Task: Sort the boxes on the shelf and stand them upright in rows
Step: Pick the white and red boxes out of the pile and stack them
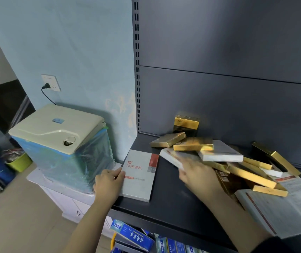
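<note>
Left hand (107, 185) grips a flat grey box (139, 177) with red print; right hand (194, 175), blurred, grip unclear, at the gold-and-white pile (219, 157)

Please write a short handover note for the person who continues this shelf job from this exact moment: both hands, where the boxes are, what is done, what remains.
Left hand: fingers on the left edge of the grey-white box, which lies flat at the left end of the shelf.
Right hand: reaching into the pile, at a white box; a firm grip cannot be confirmed, because the picture is blurred there.
Pile: gold and white boxes heaped loosely, centre to right.
Done: one gold box stands upright at the back panel.
Left: separate gold from white, then stand all upright in rows.
</note>
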